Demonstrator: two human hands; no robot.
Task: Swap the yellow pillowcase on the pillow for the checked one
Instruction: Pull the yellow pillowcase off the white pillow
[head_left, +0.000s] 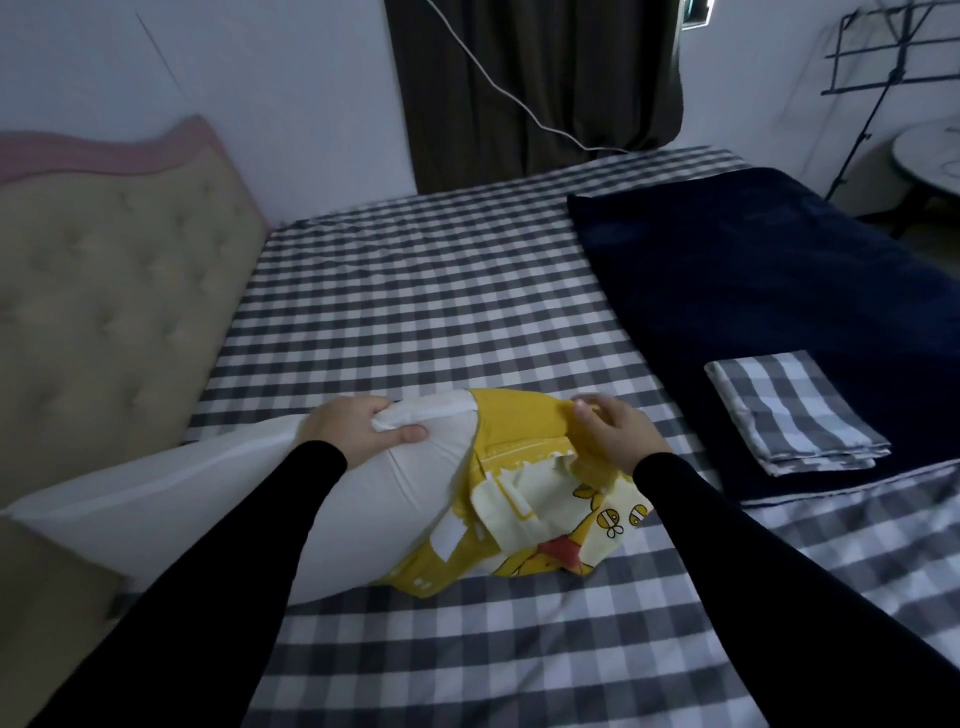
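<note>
Checked bed sheet (415, 291) under my view, left hand (358, 428) gripping bare white pillow (208, 499) corner, right hand (618, 434) pinching bunched yellow pillowcase (540, 499), cartoon print, no legible writing, folded checked pillowcase (795, 410) on navy blanket (753, 270).

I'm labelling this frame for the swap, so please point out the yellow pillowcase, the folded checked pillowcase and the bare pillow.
yellow pillowcase (524, 525): head view, on its bunched printed fabric.
folded checked pillowcase (795, 410): head view, middle of its top face.
pillow (291, 499): head view, on its exposed white side.
</note>
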